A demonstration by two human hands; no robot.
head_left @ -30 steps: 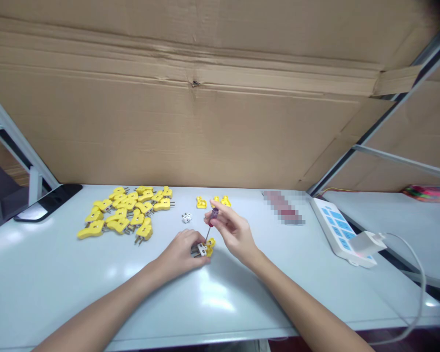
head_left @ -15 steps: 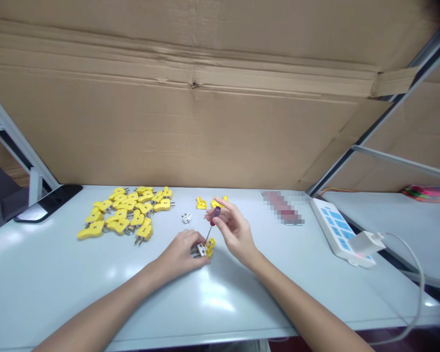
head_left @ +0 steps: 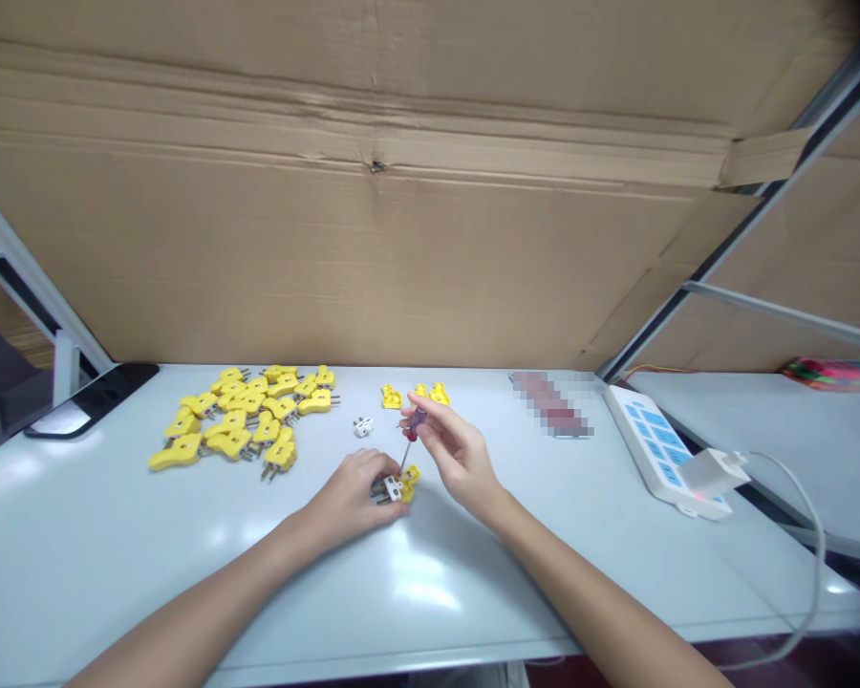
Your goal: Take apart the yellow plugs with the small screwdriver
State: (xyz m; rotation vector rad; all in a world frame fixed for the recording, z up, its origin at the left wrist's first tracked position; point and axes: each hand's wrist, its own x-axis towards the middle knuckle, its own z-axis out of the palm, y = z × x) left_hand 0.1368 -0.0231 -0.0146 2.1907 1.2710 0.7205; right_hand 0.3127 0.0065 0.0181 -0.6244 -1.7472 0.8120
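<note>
behind, a tall sheet of brown cardboard (head_left: 330,268); below, a pale glossy table (head_left: 315,612). near the middle of this table, a white plug core (head_left: 393,489) with metal pins, set against a yellow half shell (head_left: 411,475). around the core, left hand (head_left: 362,487) with thumb and fingers closed; above it, right hand (head_left: 459,454) with fingertips pinched on a screwdriver (head_left: 417,422), tip down at core or shell, exact contact too small to tell. no second half visible on top, so judged not complete. just beyond, one loose white core (head_left: 362,427) and some yellow shell pieces (head_left: 391,397), not joined, so probably left. farther left, many yellow plugs (head_left: 236,442), seemingly whole, so probably done.
</note>
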